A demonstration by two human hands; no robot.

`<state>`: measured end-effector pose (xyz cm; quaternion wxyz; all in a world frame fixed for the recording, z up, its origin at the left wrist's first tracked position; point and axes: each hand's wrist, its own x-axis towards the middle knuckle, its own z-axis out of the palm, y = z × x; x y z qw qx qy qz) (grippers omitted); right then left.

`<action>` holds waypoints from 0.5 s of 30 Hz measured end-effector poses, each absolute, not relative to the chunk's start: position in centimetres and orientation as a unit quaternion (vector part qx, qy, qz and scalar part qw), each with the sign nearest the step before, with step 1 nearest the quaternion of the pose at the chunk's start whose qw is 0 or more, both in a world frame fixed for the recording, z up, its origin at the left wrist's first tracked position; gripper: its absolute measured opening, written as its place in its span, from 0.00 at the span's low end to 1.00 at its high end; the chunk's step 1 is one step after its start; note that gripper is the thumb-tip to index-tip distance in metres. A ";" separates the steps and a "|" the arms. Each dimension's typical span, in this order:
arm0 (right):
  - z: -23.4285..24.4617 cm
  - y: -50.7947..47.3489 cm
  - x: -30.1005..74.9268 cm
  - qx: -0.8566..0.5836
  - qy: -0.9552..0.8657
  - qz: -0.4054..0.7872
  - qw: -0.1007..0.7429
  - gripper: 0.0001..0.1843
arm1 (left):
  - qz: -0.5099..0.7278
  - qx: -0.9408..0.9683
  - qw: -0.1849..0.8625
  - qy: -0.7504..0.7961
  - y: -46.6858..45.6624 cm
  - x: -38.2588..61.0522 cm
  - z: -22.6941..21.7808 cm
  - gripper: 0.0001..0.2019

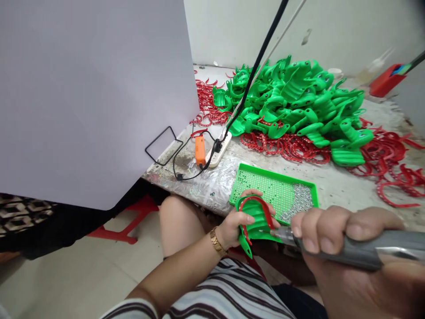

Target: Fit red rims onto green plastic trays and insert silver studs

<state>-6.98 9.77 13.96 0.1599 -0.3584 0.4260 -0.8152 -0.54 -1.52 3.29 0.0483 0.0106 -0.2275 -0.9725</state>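
Left hand (232, 226): pinching a ribbed green plastic shell (256, 216) and curved red plastic strip (265, 210), at the perforated green plastic tray's (262, 186) near edge.
Right hand (328, 230): wrapped around a grey cylindrical screwdriver (361, 250), right of the tray, tip near the strip's end.
Slip risk: a shifting strip could let the tip skid into shell or fingers.

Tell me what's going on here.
The left grip holds a green piece with a curved red strip against it. The right grip holds a grey tool, its tip close to the strip's end; contact is unclear. Beyond them, a green tray holds small metal bits, with heaped green parts and red strips behind.
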 end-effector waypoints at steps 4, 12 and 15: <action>13.7 9.0 -5.9 -0.359 0.417 -0.817 0.173 0.24 | -0.973 0.010 0.040 -0.229 -1.1 -0.7 3.4 0.32; 13.4 9.9 -4.5 -0.331 0.450 -0.804 0.204 0.21 | -0.966 0.044 0.049 -0.249 -1.0 -0.8 4.0 0.31; 12.8 9.7 -4.5 -0.345 0.434 -0.811 0.189 0.21 | -0.962 0.043 0.043 -0.265 -1.1 -0.7 4.1 0.30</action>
